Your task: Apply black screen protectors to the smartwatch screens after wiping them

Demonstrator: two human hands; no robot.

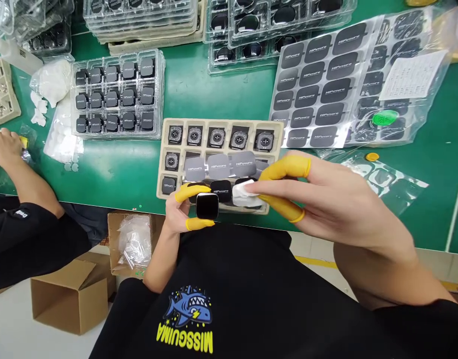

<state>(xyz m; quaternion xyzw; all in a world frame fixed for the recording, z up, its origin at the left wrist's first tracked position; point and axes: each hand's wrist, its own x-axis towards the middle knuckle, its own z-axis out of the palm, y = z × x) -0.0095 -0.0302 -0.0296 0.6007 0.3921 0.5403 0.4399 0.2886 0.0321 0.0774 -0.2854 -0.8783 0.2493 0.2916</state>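
Between yellow-cotted thumb and finger, my left hand grips a smartwatch body with its dark screen facing up. My right hand, also in yellow finger cots, pinches a white cloth just to the right of the watch, apart from it. Beneath both hands lies a beige tray with watch bodies in its compartments, several back side up. A strip of grey HiFuture films lies across the tray's middle. The tray's front right part is partly hidden by my hands.
A clear tray of HiFuture-labelled watches stands at back left. Sheets of grey film lie at back right near a green round sticker. Stacked trays line the back. Another person's hand rests at the left.
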